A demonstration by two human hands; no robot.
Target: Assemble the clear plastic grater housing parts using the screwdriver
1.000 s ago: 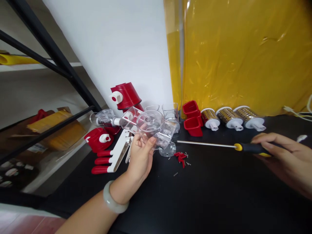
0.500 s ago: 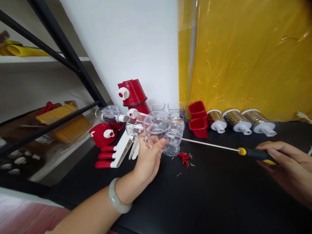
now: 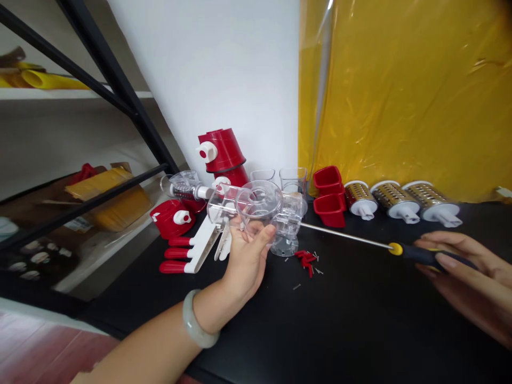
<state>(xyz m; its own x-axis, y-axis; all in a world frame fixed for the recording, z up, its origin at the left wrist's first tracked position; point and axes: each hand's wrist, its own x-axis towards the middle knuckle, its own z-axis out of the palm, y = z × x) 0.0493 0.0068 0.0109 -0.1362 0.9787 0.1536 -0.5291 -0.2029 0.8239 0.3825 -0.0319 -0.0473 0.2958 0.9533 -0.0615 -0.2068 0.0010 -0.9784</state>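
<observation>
My left hand (image 3: 250, 253) grips a clear plastic grater housing (image 3: 260, 200) from below, thumb pressed on its near side. A screwdriver (image 3: 348, 236) with a yellow and dark handle lies in the closed fingers of my right hand (image 3: 468, 272). Its long shaft points left and its end meets the right side of the housing; the tip itself I cannot make out. On the black table beneath, small red parts (image 3: 306, 260) lie in a pile with several loose screws (image 3: 318, 271) around them.
Red suction bases (image 3: 222, 151) stand stacked by the wall. Crank handles with red grips (image 3: 174, 253) lie at left. Red pushers (image 3: 329, 197) and metal grater drums (image 3: 394, 200) line the back right. A black shelf frame (image 3: 132, 114) rises at left.
The whole view has shifted slightly. My right hand has changed its hold along the screwdriver handle, fingers a little further apart. The housing stays in my left hand.
</observation>
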